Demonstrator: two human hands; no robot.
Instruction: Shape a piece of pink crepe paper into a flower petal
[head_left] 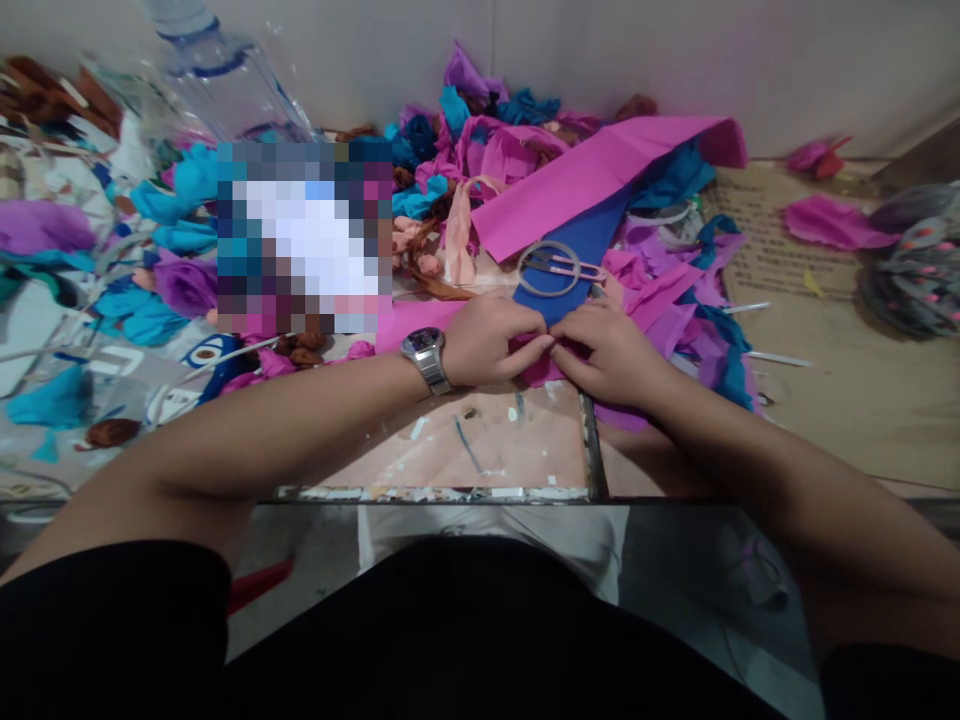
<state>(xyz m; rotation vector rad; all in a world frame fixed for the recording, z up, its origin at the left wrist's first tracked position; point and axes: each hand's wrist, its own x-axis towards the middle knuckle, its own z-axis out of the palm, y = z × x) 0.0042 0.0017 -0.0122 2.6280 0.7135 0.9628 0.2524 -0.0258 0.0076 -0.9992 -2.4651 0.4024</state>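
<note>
My left hand (491, 338), with a silver watch (425, 352) on its wrist, and my right hand (611, 350) meet at the middle of the table. Both pinch a small piece of magenta crepe paper (541, 368) between closed fingers. Just beyond the hands lies a blue paper sheet (581, 245) with scissors (559, 266) resting on it. A long pink paper strip (600, 170) lies folded behind that.
Blue, purple and pink paper flowers and scraps (172, 240) pile up at the left and back. A clear plastic bottle (225, 80) stands at the back left. Brown cardboard (825, 350) covers the right side, with a grey bundle (915, 270) on it. The table's front edge (435, 493) is near my body.
</note>
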